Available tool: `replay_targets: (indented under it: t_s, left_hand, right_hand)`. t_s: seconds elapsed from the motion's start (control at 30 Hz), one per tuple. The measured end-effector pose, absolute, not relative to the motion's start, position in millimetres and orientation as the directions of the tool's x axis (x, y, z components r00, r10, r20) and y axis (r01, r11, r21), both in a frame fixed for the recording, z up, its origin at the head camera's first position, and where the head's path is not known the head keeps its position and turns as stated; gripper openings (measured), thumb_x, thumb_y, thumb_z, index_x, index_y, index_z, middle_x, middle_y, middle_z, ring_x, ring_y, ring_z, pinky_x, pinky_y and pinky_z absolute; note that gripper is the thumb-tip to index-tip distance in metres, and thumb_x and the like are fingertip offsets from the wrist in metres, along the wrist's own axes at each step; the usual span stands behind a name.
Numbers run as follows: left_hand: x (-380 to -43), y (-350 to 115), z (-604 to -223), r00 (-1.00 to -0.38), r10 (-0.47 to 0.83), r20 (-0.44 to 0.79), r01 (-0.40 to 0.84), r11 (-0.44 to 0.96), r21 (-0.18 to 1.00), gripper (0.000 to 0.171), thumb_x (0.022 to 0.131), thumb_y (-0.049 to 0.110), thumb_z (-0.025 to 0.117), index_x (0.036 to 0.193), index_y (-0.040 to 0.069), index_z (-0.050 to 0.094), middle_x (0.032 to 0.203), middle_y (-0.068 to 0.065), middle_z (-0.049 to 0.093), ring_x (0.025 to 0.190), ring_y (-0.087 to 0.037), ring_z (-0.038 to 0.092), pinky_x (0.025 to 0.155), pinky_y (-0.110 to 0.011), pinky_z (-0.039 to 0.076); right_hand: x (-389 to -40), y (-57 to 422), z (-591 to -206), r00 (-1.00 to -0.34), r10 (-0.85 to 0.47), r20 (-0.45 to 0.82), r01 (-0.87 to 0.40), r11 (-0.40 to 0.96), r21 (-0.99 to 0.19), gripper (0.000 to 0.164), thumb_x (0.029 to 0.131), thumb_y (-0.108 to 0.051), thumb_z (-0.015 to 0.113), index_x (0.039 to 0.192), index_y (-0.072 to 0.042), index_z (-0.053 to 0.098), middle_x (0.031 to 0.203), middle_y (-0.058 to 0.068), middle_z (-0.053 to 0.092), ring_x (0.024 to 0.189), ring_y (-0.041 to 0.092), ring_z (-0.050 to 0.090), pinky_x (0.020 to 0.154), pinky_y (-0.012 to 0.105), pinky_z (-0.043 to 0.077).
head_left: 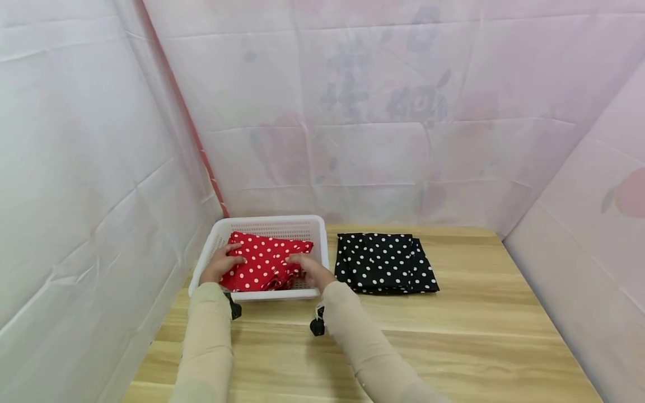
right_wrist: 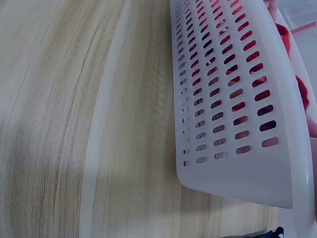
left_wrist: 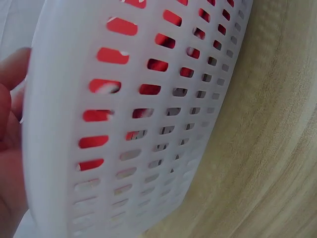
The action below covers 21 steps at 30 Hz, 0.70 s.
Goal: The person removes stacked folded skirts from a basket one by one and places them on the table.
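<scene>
A folded red cloth with white polka dots (head_left: 262, 257) lies inside a white plastic basket (head_left: 274, 295). At its left side, my left hand (head_left: 219, 264) grips the cloth, with fingertips over the top. My right hand (head_left: 313, 270) holds the right side, where the front corner is bunched. Both forearms reach in across the near rim. In the left wrist view, red shows through the slots of the basket wall (left_wrist: 54, 124), and part of the left hand (left_wrist: 10, 163) appears beyond the rim. The right wrist view shows the basket's slotted side (right_wrist: 233, 173) with red cloth behind it.
A folded black cloth with white polka dots (head_left: 385, 263) lies on the wooden table (head_left: 453, 336), just right of the basket. Printed fabric sheets (head_left: 363, 157) hang behind the table and along its left and right sides.
</scene>
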<state>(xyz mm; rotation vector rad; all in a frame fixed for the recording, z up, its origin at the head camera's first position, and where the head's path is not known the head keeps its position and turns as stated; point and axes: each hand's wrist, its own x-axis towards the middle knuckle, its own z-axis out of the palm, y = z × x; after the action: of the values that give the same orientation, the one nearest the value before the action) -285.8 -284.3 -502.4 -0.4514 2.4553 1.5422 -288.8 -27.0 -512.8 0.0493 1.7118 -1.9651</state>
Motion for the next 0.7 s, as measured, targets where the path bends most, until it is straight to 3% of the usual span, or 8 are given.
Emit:
replay_targets:
  t_s: [0.13,0.23,0.43,0.6,0.7]
  left_hand:
    - [-286,-285,-500,-0.937,-0.164,-0.307,-0.348,0.395,0.85,0.061,0.089,0.011,0.06,0.144,0.015,0.036,0.141,-0.023,0.027,0.112,-0.038,0.04,0.08,-0.044,0.049]
    - [-287,-284,-499,-0.937,-0.169,-0.306,-0.347,0.357,0.867,0.062,0.088,0.011,0.06,0.145,0.016,0.035,0.142,-0.022,0.026,0.111,-0.037,0.042,0.077,-0.041,0.051]
    - [-289,-287,-493,-0.951,-0.148,-0.271,-0.304,0.3,0.904,0.063,0.088,0.009,0.06,0.145,0.018,0.035,0.143,-0.021,0.025,0.104,-0.034,0.045,0.067,-0.033,0.052]
    - [-289,-289,-486,-0.966,-0.095,-0.238,-0.255,0.235,0.938,0.071,0.086,0.004,0.061,0.147,0.019,0.029,0.148,-0.02,0.017,0.121,-0.039,0.033,0.086,-0.044,0.047]
    - [-286,-292,-483,-0.967,-0.059,-0.248,-0.255,0.184,0.949,0.072,0.085,0.001,0.06,0.147,0.02,0.028,0.148,-0.019,0.014,0.124,-0.04,0.028,0.091,-0.048,0.042]
  right_hand:
    - [-291,-28,-515,-0.892,-0.314,-0.324,0.364,-0.076,-0.928,0.041,0.085,-0.011,0.06,0.121,0.009,0.055,0.127,0.015,0.052,0.118,0.029,0.045,0.098,0.047,0.035]
    - [-292,-28,-516,-0.913,-0.278,-0.298,0.331,-0.077,-0.941,0.033,0.085,-0.004,0.06,0.114,0.01,0.059,0.122,0.016,0.057,0.105,0.023,0.054,0.087,0.039,0.046]
    - [-292,-25,-514,-0.918,-0.279,-0.284,0.321,-0.099,-0.942,0.042,0.083,0.0,0.06,0.124,0.007,0.053,0.124,0.02,0.052,0.09,0.019,0.058,0.073,0.032,0.05]
    - [-295,-20,-511,-0.903,-0.31,-0.296,0.355,-0.152,-0.923,0.06,0.078,0.005,0.058,0.136,-0.004,0.046,0.131,0.02,0.046,0.083,0.019,0.059,0.066,0.031,0.052]
    - [-297,-19,-510,-0.904,-0.321,-0.284,0.341,-0.139,-0.93,0.058,0.079,0.003,0.058,0.136,-0.004,0.047,0.129,0.019,0.049,0.081,0.018,0.061,0.065,0.03,0.053]
